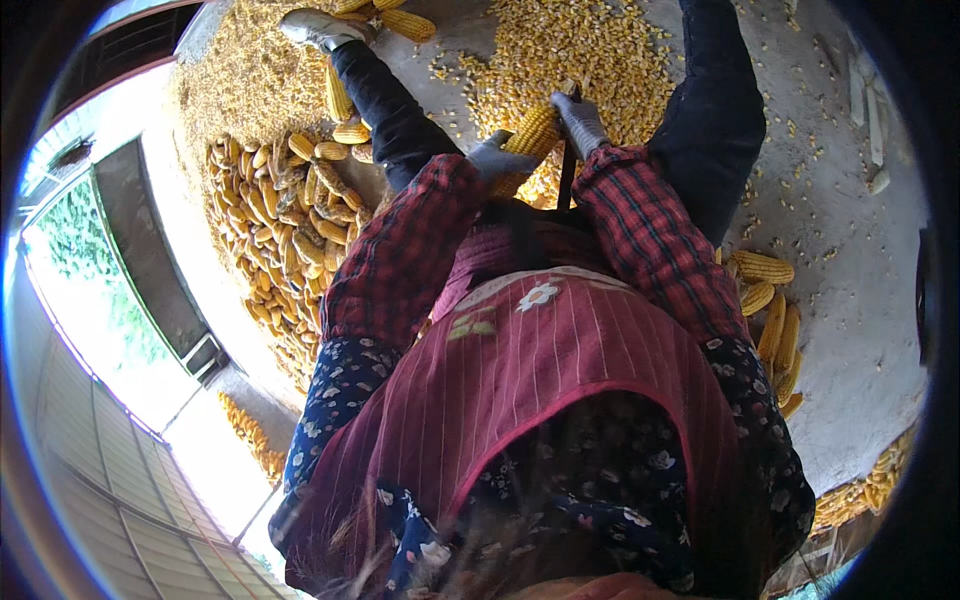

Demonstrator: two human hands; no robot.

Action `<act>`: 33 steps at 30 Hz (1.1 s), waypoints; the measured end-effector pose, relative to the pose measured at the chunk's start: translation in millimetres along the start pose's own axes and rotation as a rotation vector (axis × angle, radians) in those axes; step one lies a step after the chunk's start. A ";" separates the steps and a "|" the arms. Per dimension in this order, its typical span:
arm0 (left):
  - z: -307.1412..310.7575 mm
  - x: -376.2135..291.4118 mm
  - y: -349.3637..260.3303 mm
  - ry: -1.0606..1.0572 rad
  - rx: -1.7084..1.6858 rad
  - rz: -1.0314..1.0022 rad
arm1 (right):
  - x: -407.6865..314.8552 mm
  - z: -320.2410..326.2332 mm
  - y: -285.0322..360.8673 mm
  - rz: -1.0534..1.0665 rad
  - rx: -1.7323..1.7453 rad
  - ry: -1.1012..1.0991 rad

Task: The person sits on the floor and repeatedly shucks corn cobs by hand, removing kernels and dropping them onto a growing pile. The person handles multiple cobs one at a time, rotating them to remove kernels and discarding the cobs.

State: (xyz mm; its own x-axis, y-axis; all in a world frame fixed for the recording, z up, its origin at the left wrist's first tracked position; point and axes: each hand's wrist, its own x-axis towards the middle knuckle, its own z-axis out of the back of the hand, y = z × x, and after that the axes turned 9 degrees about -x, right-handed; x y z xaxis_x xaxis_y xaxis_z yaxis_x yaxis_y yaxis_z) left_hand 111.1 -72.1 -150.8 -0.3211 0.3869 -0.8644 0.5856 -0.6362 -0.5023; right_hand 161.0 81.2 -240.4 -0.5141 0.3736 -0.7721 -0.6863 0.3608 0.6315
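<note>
My left hand (501, 159), in a grey glove, holds a yellow corn cob (535, 133) between my knees. The cob slants up to the right, with its kernels on. My right hand (583, 121), gloved too, is at the cob's upper end, beside a dark upright bar (567, 176). Its fingers are partly hidden, so I cannot tell whether they grip the cob or the bar. A small pale piece (570, 87) shows at the bar's top. Loose corn kernels (577, 41) lie in a thick heap on the floor beneath and beyond my hands.
To the left lies a large pile of corn cobs (289, 217), with more kernels (247, 82) spread behind it. Several cobs (780, 337) rest on the concrete floor (855, 277) at right. Pale strips (874, 124) lie farther right. My shoe (319, 30) stands near cobs at the top.
</note>
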 end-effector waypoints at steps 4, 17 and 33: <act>-12.1 14.6 7.0 -0.220 0.328 -0.006 | 13.9 -4.2 -7.9 0.035 -0.147 -0.073; -39.7 -6.7 -19.7 -0.235 0.843 0.061 | 7.4 -4.1 -6.4 0.122 -0.264 -0.124; -21.2 -13.6 -4.4 -0.091 -0.190 0.028 | -20.3 4.5 16.3 0.036 0.181 0.015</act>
State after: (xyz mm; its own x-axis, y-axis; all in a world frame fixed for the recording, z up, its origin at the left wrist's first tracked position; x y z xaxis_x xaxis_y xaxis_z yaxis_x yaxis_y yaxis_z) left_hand 128.6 -60.4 -136.3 -0.3637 0.3035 -0.8807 0.7222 -0.5053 -0.4724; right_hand 162.6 83.4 -214.1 -0.5450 0.3770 -0.7489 -0.5642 0.4958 0.6602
